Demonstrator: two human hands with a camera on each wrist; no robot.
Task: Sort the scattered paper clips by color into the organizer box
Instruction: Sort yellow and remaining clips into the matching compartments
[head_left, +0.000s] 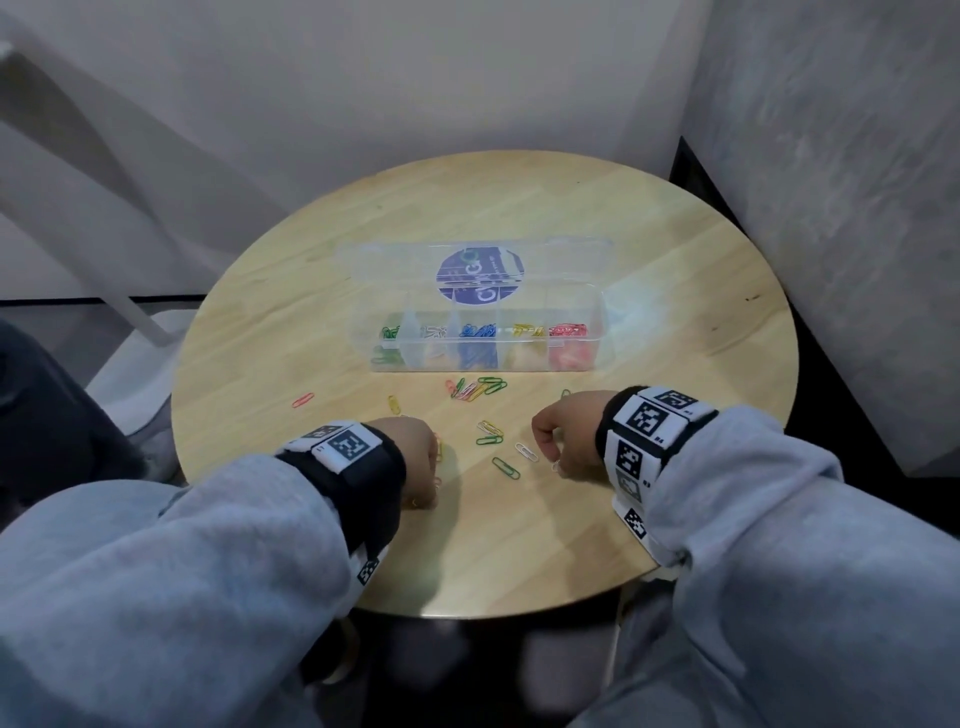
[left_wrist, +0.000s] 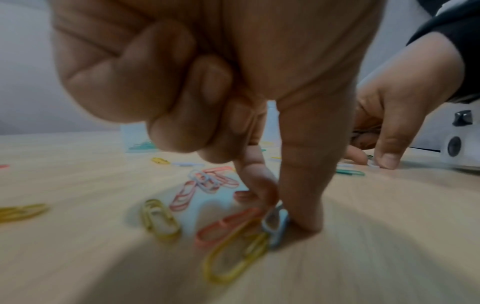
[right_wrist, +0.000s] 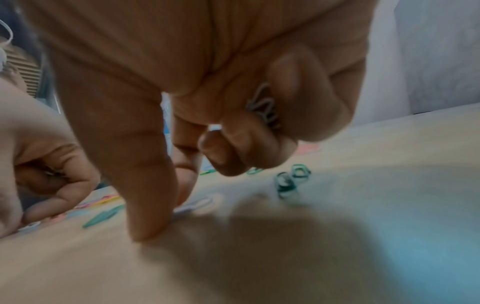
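The clear organizer box (head_left: 607, 332) stands mid-table, lid open. Its compartments hold green, white, blue, yellow and red clips from left to right. Loose paper clips (head_left: 475, 388) lie scattered in front of it. My left hand (left_wrist: 278, 209) is down on the table, thumb and forefinger pinching a pale clip (left_wrist: 276, 225) beside a red and a yellow one. My right hand (right_wrist: 176, 203) has its thumb and forefinger tips at a white clip (right_wrist: 196, 204) lying on the wood. Its curled fingers hold white clips (right_wrist: 265, 107) against the palm.
The round wooden table (head_left: 623, 249) sits in a corner between a white wall and a grey wall. Green clips (right_wrist: 285, 183) lie just right of my right hand. A red clip (head_left: 303, 399) lies apart at the left. White chair legs stand left of the table.
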